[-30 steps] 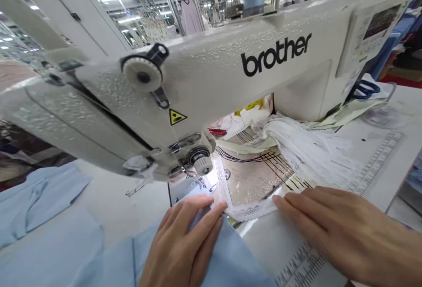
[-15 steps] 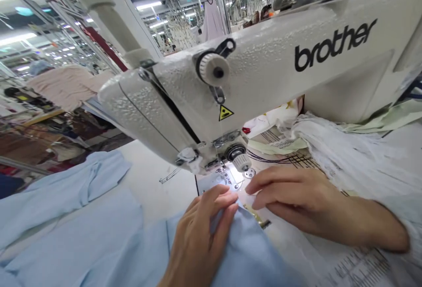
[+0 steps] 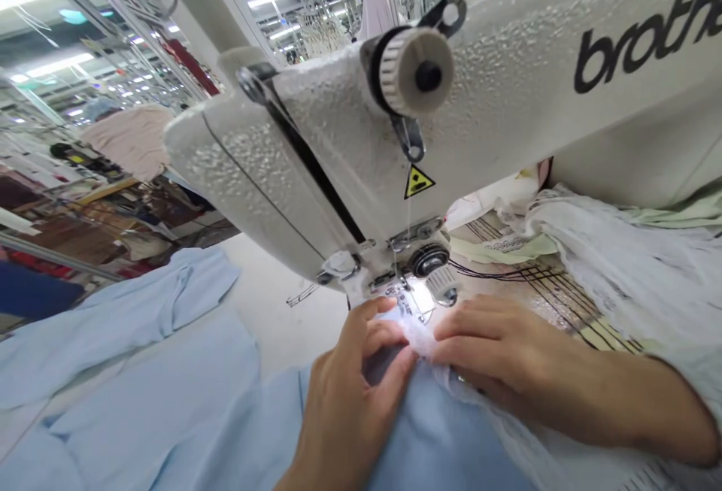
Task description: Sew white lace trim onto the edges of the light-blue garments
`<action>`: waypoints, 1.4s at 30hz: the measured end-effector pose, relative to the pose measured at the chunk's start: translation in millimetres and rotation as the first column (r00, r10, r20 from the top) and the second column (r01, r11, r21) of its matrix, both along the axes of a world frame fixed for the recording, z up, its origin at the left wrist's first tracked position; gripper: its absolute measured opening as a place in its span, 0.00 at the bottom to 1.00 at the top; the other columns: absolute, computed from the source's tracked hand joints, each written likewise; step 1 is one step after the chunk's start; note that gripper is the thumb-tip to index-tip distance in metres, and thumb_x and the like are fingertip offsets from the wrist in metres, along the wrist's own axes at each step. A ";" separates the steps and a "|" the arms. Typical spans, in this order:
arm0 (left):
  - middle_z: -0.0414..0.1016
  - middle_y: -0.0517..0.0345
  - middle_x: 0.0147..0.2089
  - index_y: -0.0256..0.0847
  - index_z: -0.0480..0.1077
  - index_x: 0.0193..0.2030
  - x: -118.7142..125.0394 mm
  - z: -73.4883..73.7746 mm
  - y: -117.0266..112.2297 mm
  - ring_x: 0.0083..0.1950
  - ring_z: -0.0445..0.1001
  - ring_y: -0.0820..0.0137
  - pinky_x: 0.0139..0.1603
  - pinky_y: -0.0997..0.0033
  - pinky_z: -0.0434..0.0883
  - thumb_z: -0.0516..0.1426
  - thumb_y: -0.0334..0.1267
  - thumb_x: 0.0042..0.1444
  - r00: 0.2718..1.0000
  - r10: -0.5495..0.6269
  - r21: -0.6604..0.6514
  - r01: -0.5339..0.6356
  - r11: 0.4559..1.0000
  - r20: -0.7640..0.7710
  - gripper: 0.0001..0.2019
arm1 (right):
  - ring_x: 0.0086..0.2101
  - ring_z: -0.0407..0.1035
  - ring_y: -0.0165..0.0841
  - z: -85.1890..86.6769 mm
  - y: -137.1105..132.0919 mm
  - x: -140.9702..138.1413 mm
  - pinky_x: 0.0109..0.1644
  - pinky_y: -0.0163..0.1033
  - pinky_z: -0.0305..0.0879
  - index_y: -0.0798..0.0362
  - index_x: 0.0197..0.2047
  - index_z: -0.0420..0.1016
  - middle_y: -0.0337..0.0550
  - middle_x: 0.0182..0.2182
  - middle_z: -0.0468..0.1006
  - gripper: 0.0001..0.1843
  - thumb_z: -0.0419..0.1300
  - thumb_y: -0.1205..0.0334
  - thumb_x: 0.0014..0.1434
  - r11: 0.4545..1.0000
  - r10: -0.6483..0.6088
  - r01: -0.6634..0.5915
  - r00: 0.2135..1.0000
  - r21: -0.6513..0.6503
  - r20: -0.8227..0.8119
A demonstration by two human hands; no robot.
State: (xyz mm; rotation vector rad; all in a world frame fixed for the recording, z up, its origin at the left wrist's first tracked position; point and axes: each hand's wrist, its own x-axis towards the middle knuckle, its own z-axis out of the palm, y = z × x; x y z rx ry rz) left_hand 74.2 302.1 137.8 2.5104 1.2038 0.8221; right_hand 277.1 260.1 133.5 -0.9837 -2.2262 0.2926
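A cream Brother sewing machine [image 3: 508, 100] fills the upper view, its presser foot and needle [image 3: 409, 303] lit just above my fingers. My left hand [image 3: 350, 401] pinches light blue fabric [image 3: 429, 438] and the end of white lace trim [image 3: 420, 337] right under the foot. My right hand [image 3: 496, 356] lies against it from the right, fingers pressed together on the lace and fabric. More white lace [image 3: 614, 273] is heaped behind my right wrist.
More light blue fabric pieces [image 3: 113, 356] lie spread over the white table [image 3: 276, 318] at left. A pale green cloth strip [image 3: 508, 247] and black threads lie under the machine arm. Factory racks and hanging garments fill the far left background.
My head has leaned in and left, so the machine looms larger. My right hand slid left from the table ruler to the needle, bunching the lace with the blue fabric under the foot.
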 end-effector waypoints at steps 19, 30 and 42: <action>0.76 0.63 0.42 0.42 0.70 0.44 -5.1 -2.6 -0.9 0.47 0.72 0.77 0.52 0.81 0.68 0.57 0.28 0.57 0.973 -0.221 0.051 0.224 0.973 -0.064 0.09 | 0.37 0.65 0.32 -4.2 -5.6 2.1 0.42 0.38 0.62 0.57 0.43 0.74 0.43 0.39 0.75 0.11 0.50 0.71 0.64 0.995 -0.094 0.095 0.995 -0.041 0.029; 0.77 0.62 0.42 0.44 0.69 0.50 -4.3 -2.1 -1.2 0.44 0.75 0.76 0.47 0.80 0.71 0.55 0.29 0.59 0.977 -0.201 0.091 0.207 0.974 -0.072 0.13 | 0.36 0.69 0.28 -1.3 -1.4 -4.4 0.38 0.33 0.66 0.55 0.46 0.73 0.44 0.38 0.76 0.13 0.49 0.69 0.65 0.995 0.018 -0.031 0.991 -0.097 -0.132; 0.76 0.60 0.47 0.44 0.73 0.45 -15.5 -6.5 0.2 0.47 0.76 0.74 0.52 0.78 0.72 0.55 0.30 0.58 0.997 -0.037 0.131 0.046 0.990 -0.069 0.10 | 0.34 0.61 0.35 -2.6 -3.3 -7.8 0.37 0.41 0.58 0.54 0.36 0.73 0.41 0.32 0.71 0.04 0.59 0.64 0.58 0.973 -0.220 0.226 0.970 -0.044 0.107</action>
